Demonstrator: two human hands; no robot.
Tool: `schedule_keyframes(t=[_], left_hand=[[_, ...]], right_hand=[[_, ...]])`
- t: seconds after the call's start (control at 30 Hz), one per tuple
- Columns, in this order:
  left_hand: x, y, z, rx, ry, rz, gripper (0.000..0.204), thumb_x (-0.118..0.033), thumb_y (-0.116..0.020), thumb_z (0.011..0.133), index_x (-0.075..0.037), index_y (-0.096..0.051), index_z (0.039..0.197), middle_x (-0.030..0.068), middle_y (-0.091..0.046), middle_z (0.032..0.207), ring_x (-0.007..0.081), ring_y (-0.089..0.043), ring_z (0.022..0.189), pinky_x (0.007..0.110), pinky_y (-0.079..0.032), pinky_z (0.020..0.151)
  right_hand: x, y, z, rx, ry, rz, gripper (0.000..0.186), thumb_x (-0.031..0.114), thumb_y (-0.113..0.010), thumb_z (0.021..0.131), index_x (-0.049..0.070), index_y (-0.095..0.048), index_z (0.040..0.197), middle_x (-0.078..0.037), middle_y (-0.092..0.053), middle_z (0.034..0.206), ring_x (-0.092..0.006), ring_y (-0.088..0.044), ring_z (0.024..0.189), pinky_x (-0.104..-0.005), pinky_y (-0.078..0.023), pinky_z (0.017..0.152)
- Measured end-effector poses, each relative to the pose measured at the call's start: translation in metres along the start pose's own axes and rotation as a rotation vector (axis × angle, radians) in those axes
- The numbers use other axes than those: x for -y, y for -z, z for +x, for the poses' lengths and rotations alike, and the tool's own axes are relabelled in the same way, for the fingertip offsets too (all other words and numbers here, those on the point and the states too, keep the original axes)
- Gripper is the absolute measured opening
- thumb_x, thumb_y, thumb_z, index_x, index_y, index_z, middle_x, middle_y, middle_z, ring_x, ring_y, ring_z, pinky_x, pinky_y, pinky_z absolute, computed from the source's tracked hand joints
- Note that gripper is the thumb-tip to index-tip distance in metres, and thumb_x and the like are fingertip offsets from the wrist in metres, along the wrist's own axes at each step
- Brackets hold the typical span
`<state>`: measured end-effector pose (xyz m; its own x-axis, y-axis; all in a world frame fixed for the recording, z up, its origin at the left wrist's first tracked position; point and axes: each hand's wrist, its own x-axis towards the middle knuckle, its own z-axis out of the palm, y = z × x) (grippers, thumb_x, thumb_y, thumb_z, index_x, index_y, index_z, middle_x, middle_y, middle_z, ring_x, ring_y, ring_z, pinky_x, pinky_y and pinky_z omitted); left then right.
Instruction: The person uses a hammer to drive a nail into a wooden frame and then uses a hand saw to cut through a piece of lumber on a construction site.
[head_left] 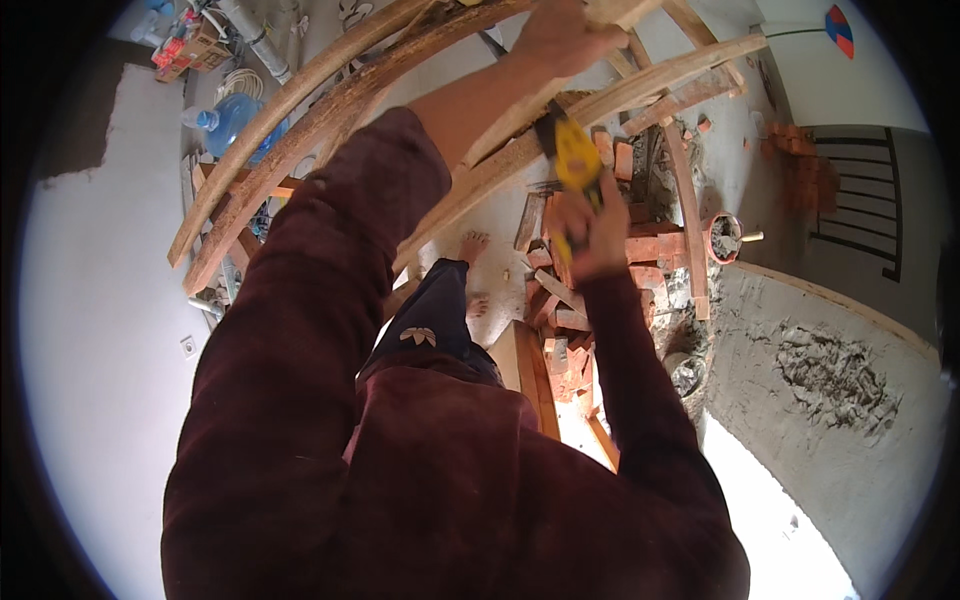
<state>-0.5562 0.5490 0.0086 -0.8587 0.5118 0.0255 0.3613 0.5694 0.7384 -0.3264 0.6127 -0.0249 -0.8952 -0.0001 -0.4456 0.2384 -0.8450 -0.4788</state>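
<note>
My right hand (pixel 592 228) is closed round the handle of a handsaw (pixel 574 152), yellow and black, its dark blade angled up and away against a long wooden board (pixel 505 118). Most of the blade is hidden by the wood and my left forearm. At the top of the view my left hand (pixel 562 38) presses down on the board and grips it, fingers partly out of sight. Another long wooden beam (pixel 640 88) crosses just beyond the saw.
Bricks (pixel 572 365) and timber offcuts lie below the saw. At right are a bucket of mortar (pixel 722 238), a mortar patch (pixel 835 378) and a black railing (pixel 858 190). A blue water bottle (pixel 238 122) stands behind curved beams (pixel 300 150) at left. My bare feet (pixel 474 246) are below.
</note>
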Motion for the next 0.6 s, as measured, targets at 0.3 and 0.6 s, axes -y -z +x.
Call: schedule_keyframes(t=[0.3, 0.6], left_hand=[[0.035, 0.022, -0.026, -0.186, -0.145, -0.214, 0.045, -0.039, -0.064, 0.078, 0.006, -0.062, 0.074, 0.0203, -0.057, 0.062, 0.0316, -0.058, 0.06, 0.045, -0.043, 0.059], [-0.007, 0.028, -0.012, -0.03, -0.055, -0.216, 0.041, -0.036, -0.062, 0.081, 0.006, -0.062, 0.078, 0.0206, -0.059, 0.067, 0.0322, -0.061, 0.066, 0.045, -0.046, 0.063]], right_hand=[[-0.011, -0.024, -0.192, -0.392, -0.12, 0.013, 0.047, 0.051, -0.03, 0.102, 0.013, -0.052, 0.117, 0.01, -0.021, 0.044, -0.0065, -0.018, 0.032, -0.0251, -0.028, 0.039], [-0.021, -0.022, 0.008, -0.037, 0.026, 0.132, 0.029, 0.037, -0.036, 0.103, 0.015, -0.04, 0.084, 0.004, -0.029, 0.057, -0.0094, -0.032, 0.048, -0.0278, -0.036, 0.053]])
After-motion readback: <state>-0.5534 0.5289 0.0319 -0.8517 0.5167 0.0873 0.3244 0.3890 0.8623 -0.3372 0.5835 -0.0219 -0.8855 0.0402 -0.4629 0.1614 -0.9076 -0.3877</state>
